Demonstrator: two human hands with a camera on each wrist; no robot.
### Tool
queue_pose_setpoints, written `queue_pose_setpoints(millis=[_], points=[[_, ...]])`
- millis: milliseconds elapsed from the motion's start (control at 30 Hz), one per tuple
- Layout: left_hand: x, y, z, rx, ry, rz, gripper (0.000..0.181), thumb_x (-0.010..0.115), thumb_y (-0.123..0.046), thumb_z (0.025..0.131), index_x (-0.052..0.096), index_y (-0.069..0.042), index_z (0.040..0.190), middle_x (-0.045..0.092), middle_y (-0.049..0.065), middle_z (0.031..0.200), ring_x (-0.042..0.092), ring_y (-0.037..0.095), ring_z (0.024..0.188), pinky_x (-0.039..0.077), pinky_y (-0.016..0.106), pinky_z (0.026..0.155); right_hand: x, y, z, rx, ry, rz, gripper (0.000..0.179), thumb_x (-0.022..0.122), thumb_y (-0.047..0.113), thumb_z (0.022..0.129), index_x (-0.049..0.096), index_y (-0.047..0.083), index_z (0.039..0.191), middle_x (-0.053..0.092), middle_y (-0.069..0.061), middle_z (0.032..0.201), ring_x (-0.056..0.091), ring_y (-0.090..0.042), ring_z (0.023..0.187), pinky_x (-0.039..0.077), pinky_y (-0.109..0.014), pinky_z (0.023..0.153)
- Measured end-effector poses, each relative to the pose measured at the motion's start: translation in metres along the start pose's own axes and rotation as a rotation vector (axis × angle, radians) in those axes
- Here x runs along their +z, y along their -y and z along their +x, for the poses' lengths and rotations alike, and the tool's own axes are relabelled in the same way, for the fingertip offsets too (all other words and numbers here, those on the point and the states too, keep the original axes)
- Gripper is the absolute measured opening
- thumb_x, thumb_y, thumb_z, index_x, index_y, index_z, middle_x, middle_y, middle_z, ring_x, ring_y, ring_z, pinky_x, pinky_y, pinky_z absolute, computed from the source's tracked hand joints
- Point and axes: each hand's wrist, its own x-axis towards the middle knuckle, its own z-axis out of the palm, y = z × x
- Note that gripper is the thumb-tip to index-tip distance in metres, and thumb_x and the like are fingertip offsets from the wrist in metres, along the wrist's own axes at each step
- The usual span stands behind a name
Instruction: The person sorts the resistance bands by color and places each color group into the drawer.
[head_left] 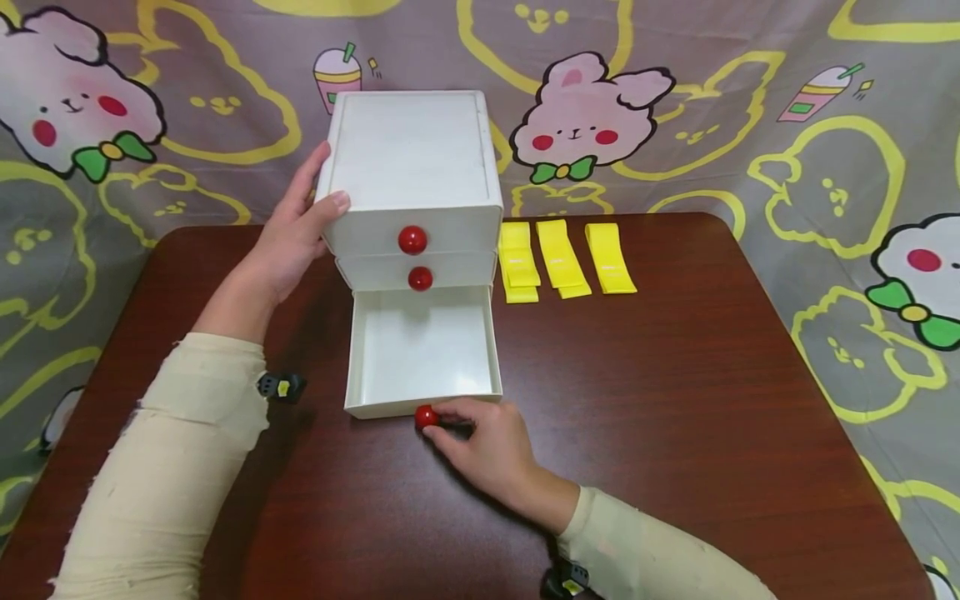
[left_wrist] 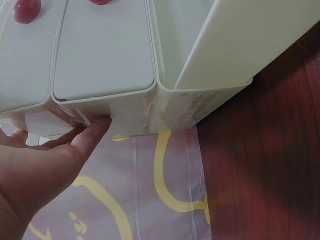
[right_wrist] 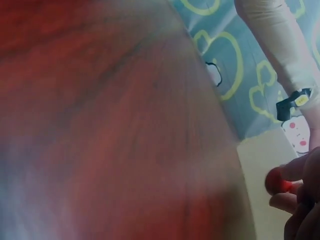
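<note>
A white three-drawer cabinet (head_left: 412,150) stands on the table, its bottom drawer (head_left: 423,346) pulled far out and bare inside. My left hand (head_left: 288,233) rests against the cabinet's left side, thumb at the upper front corner and fingers spread along the side wall. In the left wrist view, fingertips touch that wall (left_wrist: 127,112). My right hand (head_left: 498,450) pinches the round red knob (head_left: 426,416) of the bottom drawer between thumb and forefinger. The same knob (right_wrist: 276,181) shows between the fingers in the right wrist view. Two more red knobs mark the closed upper drawers.
To the right of the cabinet lie three folded yellow strips: a left one (head_left: 520,262), a middle one (head_left: 562,258) and a right one (head_left: 610,258). The dark brown table (head_left: 675,400) backs onto a patterned curtain (head_left: 705,125).
</note>
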Motion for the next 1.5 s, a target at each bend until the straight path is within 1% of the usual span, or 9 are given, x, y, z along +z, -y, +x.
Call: queue_pose_setpoints(millis=[100, 233, 333, 433, 867, 1067, 1200, 1367, 1500], points=[[0.000, 0.001, 0.000, 0.000, 0.002, -0.001, 0.066, 0.051, -0.041, 0.102, 0.015, -0.053, 0.156, 0.005, -0.010, 0.165, 0.018, 0.027, 0.145, 0.015, 0.065, 0.111, -0.007, 0.002, 0.000, -0.014, 0.032, -0.020, 0.020, 0.086, 0.022, 0.081, 0.079, 0.014, 0.098, 0.075, 0.007, 0.093, 0.069, -0.003, 0.083, 0.055, -0.024, 0.071], [0.000, 0.003, 0.001, 0.000, 0.005, -0.005, 0.066, 0.051, -0.041, 0.102, 0.015, -0.053, 0.156, 0.005, -0.010, 0.165, 0.019, 0.027, 0.145, 0.015, 0.065, 0.111, -0.022, 0.006, 0.002, -0.055, 0.058, 0.029, 0.020, 0.085, 0.022, 0.082, 0.079, 0.012, 0.098, 0.075, 0.004, 0.089, 0.067, -0.004, 0.071, 0.052, -0.023, 0.057], [-0.001, 0.003, 0.002, 0.001, 0.006, -0.005, 0.066, 0.052, -0.041, 0.102, 0.015, -0.053, 0.156, 0.006, -0.010, 0.164, 0.020, 0.027, 0.144, 0.016, 0.065, 0.111, -0.035, 0.008, 0.005, -0.101, 0.045, 0.071, 0.019, 0.085, 0.019, 0.081, 0.079, 0.009, 0.097, 0.074, 0.004, 0.084, 0.053, -0.001, 0.053, 0.040, -0.017, 0.045], [-0.001, 0.002, 0.002, 0.002, 0.006, -0.002, 0.066, 0.052, -0.042, 0.101, 0.015, -0.053, 0.156, 0.006, -0.010, 0.164, 0.019, 0.026, 0.145, 0.016, 0.064, 0.112, -0.047, 0.007, 0.010, -0.135, 0.023, 0.083, 0.019, 0.086, 0.016, 0.080, 0.080, 0.008, 0.096, 0.073, 0.006, 0.081, 0.036, 0.002, 0.046, 0.029, -0.014, 0.039], [-0.002, 0.003, 0.001, 0.016, 0.004, -0.011, 0.067, 0.051, -0.040, 0.101, 0.015, -0.051, 0.156, 0.006, -0.009, 0.164, 0.019, 0.027, 0.144, 0.016, 0.066, 0.111, -0.092, -0.019, 0.044, -0.123, -0.046, -0.016, 0.025, 0.089, 0.017, 0.077, 0.080, 0.010, 0.099, 0.074, 0.006, 0.085, 0.035, -0.004, 0.042, 0.031, -0.022, 0.040], [-0.001, 0.002, 0.001, 0.021, 0.002, -0.019, 0.067, 0.052, -0.040, 0.101, 0.016, -0.050, 0.157, 0.006, -0.009, 0.164, 0.018, 0.027, 0.144, 0.015, 0.065, 0.111, -0.104, -0.040, 0.064, -0.158, -0.127, 0.010, 0.026, 0.089, 0.011, 0.075, 0.080, 0.007, 0.099, 0.075, 0.001, 0.088, 0.055, -0.008, 0.054, 0.038, -0.023, 0.046], [0.001, 0.002, 0.002, 0.024, 0.006, -0.024, 0.068, 0.052, -0.039, 0.101, 0.015, -0.049, 0.157, 0.006, -0.008, 0.164, 0.019, 0.027, 0.144, 0.016, 0.065, 0.111, -0.114, -0.044, 0.078, -0.155, -0.190, 0.043, 0.023, 0.087, 0.002, 0.073, 0.078, 0.001, 0.094, 0.074, -0.006, 0.083, 0.055, -0.014, 0.055, 0.034, -0.023, 0.047], [0.002, 0.002, 0.003, 0.022, 0.005, -0.014, 0.068, 0.053, -0.041, 0.101, 0.015, -0.050, 0.157, 0.006, -0.008, 0.164, 0.019, 0.027, 0.144, 0.017, 0.064, 0.111, -0.127, -0.041, 0.102, -0.105, -0.208, 0.047, 0.021, 0.081, -0.006, 0.076, 0.075, -0.007, 0.096, 0.072, -0.017, 0.082, 0.048, -0.019, 0.050, 0.031, -0.022, 0.046], [0.000, 0.003, 0.002, 0.015, -0.001, -0.012, 0.067, 0.052, -0.040, 0.101, 0.015, -0.051, 0.156, 0.006, -0.009, 0.164, 0.019, 0.027, 0.144, 0.017, 0.064, 0.111, -0.128, -0.063, 0.125, -0.087, -0.219, 0.028, 0.022, 0.080, -0.002, 0.080, 0.075, -0.006, 0.101, 0.073, -0.016, 0.087, 0.037, -0.014, 0.047, 0.028, -0.024, 0.046]])
